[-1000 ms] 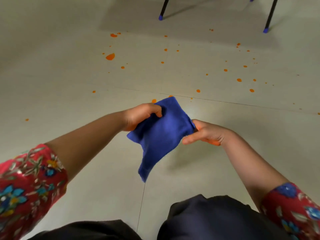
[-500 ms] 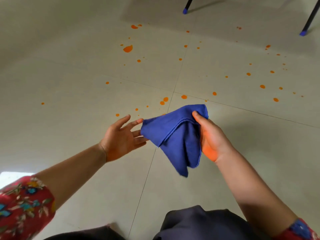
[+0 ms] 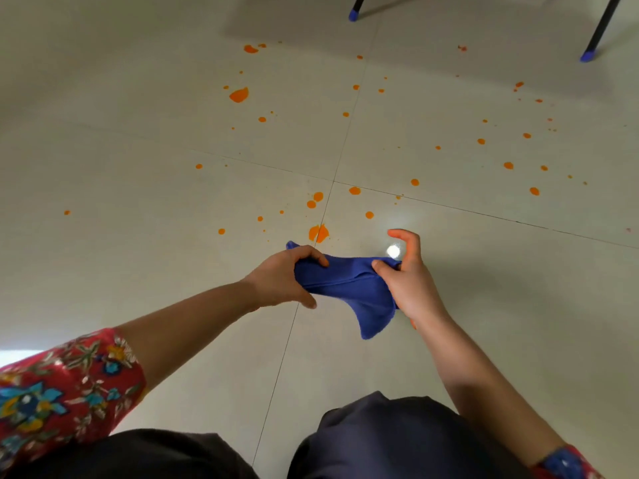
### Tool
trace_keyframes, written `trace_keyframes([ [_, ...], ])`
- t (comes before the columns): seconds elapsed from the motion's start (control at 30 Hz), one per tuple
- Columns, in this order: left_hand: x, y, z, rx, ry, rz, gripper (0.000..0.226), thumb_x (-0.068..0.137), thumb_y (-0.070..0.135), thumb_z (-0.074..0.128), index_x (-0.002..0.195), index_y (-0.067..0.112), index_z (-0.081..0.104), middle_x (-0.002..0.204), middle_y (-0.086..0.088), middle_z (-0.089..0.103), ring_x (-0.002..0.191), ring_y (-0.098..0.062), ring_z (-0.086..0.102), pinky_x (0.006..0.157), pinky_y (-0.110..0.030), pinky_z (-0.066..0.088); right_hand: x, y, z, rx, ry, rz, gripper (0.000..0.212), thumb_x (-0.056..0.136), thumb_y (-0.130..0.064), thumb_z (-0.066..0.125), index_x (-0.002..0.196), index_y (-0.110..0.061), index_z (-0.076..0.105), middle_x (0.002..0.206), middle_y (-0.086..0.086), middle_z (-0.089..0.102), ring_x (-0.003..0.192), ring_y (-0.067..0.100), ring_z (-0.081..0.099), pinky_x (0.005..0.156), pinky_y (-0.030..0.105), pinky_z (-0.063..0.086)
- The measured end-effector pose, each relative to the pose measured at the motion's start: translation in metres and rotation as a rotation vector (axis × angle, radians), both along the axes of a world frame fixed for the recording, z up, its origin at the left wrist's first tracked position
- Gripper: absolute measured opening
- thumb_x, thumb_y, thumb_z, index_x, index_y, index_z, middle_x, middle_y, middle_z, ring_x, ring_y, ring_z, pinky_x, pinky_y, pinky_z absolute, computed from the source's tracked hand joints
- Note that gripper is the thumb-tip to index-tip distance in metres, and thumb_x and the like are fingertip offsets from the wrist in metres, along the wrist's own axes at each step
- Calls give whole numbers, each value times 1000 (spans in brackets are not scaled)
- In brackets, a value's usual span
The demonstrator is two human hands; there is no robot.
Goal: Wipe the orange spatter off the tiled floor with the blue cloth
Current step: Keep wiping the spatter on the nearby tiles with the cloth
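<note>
left hand point(image 3: 280, 281) fingers curled round blue cloth point(image 3: 345, 281) | right hand point(image 3: 411, 288) fingers pinch it | cloth partly hidden

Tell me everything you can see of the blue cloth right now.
The blue cloth is plain, soft-looking deep-blue fabric, bunched into a band. The left hand grips its left end, the right hand pinches its right end, and a loose corner hangs down by the right wrist. It seems held above the tiled floor, not touching it; a large orange blot lies just beyond it.
</note>
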State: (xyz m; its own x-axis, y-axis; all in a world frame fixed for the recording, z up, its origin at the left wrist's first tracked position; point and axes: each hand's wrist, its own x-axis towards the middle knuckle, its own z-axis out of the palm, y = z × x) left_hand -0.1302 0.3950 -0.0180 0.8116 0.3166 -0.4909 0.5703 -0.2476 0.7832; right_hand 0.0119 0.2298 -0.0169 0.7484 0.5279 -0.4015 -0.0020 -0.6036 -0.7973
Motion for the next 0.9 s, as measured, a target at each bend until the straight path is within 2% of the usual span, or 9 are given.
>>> trace_keyframes([
  [0.1,-5,1,-6,114,-22,1,32,79,6,68,99,32,65,103,16,64,96,-10,59,82,-21,49,-8,-8,3,20,-11,147,6,85,-28,70,89,-30,66,79,-14,67,77,4,62,74,24,47],
  [0.23,-15,3,0,-130,-61,171,19,93,10,56,95,23,70,95,12,69,87,3,60,78,-13,44,-16,-18,8,-211,-195,399,49,70,-28,80,115,-30,60,107,-13,64,96,8,61,74,18,41],
  [0.4,-20,-7,5,-174,-76,270,14,90,12,62,101,17,70,98,0,71,92,-14,64,85,-29,51,-15,-12,2,-394,-525,506,33,84,-11,59,116,-18,57,108,4,63,94,28,60,66,28,37],
  [0.5,-22,-12,5,236,-91,58,21,77,11,74,94,21,68,90,6,69,81,-12,64,73,-22,53,-8,-17,3,-571,-571,569,19,90,-14,50,106,-17,60,108,4,52,99,29,52,67,30,34],
  [0.6,-26,-13,1,546,-84,-134,20,85,10,62,96,25,69,87,10,54,76,-7,50,66,-18,37,-3,-26,-3,-550,-654,720,26,90,-14,47,103,-25,68,138,-3,38,122,23,37,89,31,32],
  [0.67,-29,-7,-6,492,-36,-188,19,92,15,57,103,25,69,101,8,48,89,-7,47,79,-18,37,0,-28,-8,-478,-554,785,29,88,-8,44,98,-24,66,125,-5,50,118,22,45,89,30,33],
  [0.73,-33,-1,-11,392,50,-202,17,96,19,51,103,20,67,106,6,52,95,-11,49,84,-23,40,2,-29,-10,-420,-244,686,24,90,-10,43,97,-29,57,99,-4,60,97,24,57,78,35,42],
  [0.83,-39,7,-20,257,105,-137,21,99,19,44,86,12,59,80,2,57,79,-19,50,69,-27,38,11,-26,-18,-326,30,496,13,92,-24,55,103,-30,53,95,1,65,89,25,61,81,39,48],
  [0.9,-37,12,-29,151,91,-55,22,101,23,40,101,22,62,97,5,64,94,-16,56,82,-25,42,20,-16,-24,-274,34,392,15,90,-28,60,105,-27,56,97,2,66,93,26,63,84,39,49],
])
